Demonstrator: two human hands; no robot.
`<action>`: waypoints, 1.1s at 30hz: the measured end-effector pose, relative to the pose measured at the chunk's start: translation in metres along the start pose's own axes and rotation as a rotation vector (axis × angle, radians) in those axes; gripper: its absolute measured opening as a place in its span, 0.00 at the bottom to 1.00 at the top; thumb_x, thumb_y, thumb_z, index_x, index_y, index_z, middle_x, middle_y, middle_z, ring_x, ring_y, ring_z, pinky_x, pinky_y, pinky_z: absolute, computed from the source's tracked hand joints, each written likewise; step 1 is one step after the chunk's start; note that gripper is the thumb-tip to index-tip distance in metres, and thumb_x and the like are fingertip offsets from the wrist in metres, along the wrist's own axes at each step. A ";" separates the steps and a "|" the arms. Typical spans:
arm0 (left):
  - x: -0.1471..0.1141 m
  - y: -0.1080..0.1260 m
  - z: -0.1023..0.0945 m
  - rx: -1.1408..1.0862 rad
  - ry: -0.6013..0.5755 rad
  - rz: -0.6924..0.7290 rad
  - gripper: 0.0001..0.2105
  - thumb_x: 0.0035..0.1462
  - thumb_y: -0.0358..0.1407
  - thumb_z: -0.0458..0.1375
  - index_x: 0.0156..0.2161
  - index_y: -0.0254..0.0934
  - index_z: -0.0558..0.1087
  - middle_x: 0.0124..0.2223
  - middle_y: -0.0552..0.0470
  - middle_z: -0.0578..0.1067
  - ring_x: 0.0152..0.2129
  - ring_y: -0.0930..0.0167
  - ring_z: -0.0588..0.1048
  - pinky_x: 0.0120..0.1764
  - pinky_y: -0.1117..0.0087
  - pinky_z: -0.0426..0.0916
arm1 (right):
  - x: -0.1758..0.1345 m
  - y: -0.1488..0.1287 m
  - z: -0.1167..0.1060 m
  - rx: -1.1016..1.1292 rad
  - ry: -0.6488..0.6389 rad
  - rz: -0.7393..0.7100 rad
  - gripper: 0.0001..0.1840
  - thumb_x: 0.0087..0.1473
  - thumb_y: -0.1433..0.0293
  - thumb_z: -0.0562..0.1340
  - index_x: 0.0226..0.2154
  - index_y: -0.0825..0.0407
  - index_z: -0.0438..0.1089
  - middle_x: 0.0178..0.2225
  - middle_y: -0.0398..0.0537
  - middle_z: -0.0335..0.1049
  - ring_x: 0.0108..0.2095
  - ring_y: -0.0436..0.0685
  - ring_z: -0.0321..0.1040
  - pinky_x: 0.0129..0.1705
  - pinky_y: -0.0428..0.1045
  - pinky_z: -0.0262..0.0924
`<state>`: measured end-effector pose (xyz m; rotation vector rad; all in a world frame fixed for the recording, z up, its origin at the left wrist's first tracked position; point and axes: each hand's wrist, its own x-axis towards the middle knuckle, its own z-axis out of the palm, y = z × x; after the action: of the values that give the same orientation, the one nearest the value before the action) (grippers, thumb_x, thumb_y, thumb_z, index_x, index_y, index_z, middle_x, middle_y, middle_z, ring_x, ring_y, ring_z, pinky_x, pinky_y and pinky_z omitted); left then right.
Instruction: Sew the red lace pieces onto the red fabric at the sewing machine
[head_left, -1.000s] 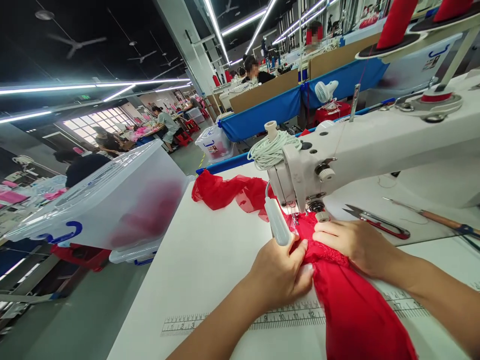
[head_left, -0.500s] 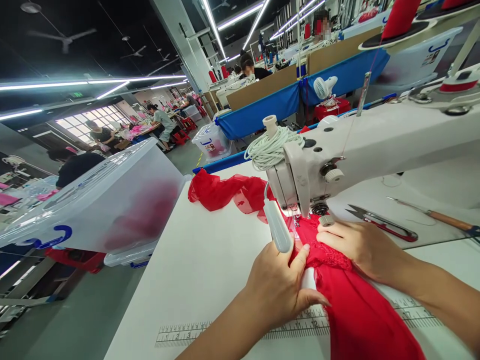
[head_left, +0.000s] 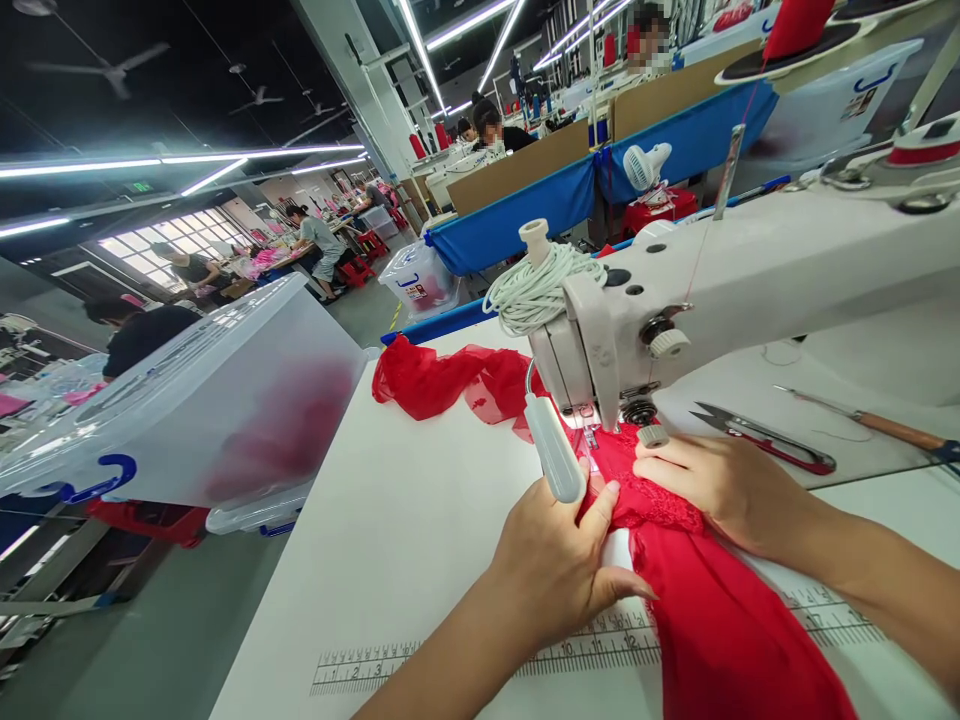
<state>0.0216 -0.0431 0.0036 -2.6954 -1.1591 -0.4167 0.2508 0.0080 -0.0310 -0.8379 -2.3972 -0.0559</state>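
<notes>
Red sheer fabric with a lace band (head_left: 664,505) runs under the presser foot of a white sewing machine (head_left: 765,270) and hangs toward me over the table's front. My left hand (head_left: 551,560) holds the cloth's left edge just before the needle, its thumb stretched out to the side; a small grey lamp (head_left: 555,450) hides some of its fingers. On the right, my right hand (head_left: 739,490) has its fingers bent and pressed on the lace, gripping it close to the machine head. More of the fabric lies bunched behind and left of the needle.
Thread snips (head_left: 765,438) and a wooden-handled pointed tool (head_left: 885,425) lie right of my right hand. A printed ruler (head_left: 367,668) crosses the white table (head_left: 390,540). Left of it stands a clear plastic bin (head_left: 225,400). Co-workers sit at machines beyond a blue cloth barrier (head_left: 517,225).
The view has shifted slightly. Both hands keep nearly the same place on the red fabric, and no clear movement of the cloth shows.
</notes>
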 end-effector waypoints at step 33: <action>0.000 -0.007 0.008 0.108 -0.025 0.003 0.40 0.62 0.62 0.36 0.53 0.27 0.72 0.43 0.34 0.77 0.37 0.58 0.75 0.31 0.62 0.72 | 0.003 0.001 -0.004 0.015 0.028 -0.041 0.16 0.58 0.81 0.49 0.35 0.50 0.69 0.31 0.45 0.72 0.28 0.51 0.65 0.27 0.47 0.51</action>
<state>0.0180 -0.0362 -0.0039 -2.6167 -1.1499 -0.3112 0.2516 0.0098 -0.0266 -0.7767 -2.3856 -0.0652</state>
